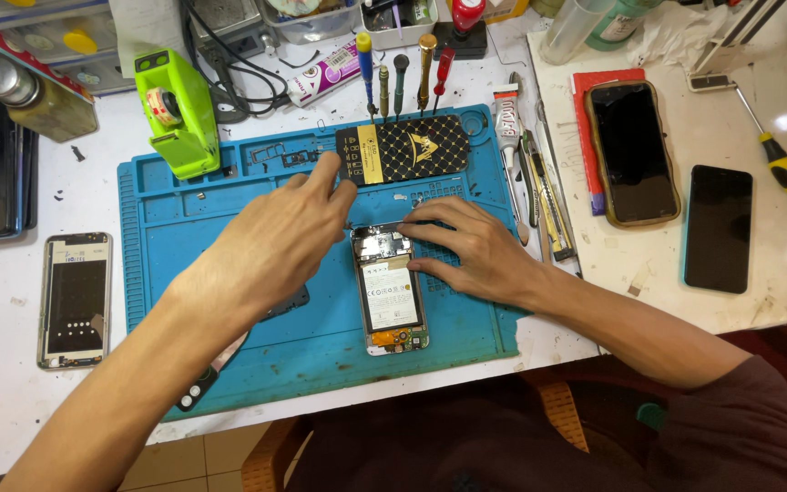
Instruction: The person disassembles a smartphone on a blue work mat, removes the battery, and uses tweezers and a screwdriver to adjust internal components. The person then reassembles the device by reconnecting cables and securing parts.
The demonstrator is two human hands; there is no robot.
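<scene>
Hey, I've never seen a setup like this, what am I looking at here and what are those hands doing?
This is one picture from a camera worn on a person's head, looking down at their own two bare hands over a white workbench. A blue work mat lies on it. On the mat is an opened phone with its insides showing. The right hand rests its fingers on the phone's top and side. The left hand hovers above the mat, fingers reaching toward a black patterned box; it holds nothing visible. Nearby are a row of screwdrivers, a green tape dispenser, a phone frame on the left and two dark phones on the right.
</scene>
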